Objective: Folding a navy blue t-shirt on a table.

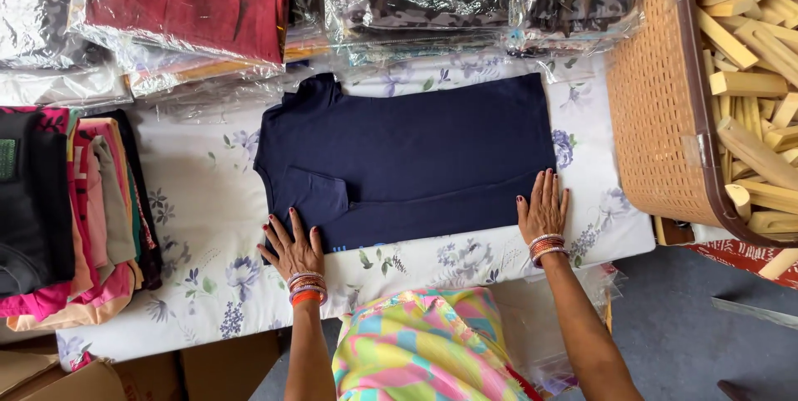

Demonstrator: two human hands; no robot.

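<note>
Both hands lie flat with fingers spread, gripping nothing. Left hand (293,249) presses the near left corner of a navy shirt (407,156), beside its folded sleeve. Right hand (543,207) presses the near right corner. That shirt lies folded in the middle of a flowered cloth (199,226). Folded clothes (75,210) are stacked at the left, bagged clothes (183,2) lie along the far side, and a basket (657,102) of wood pieces (748,85) stands at the right.
</note>
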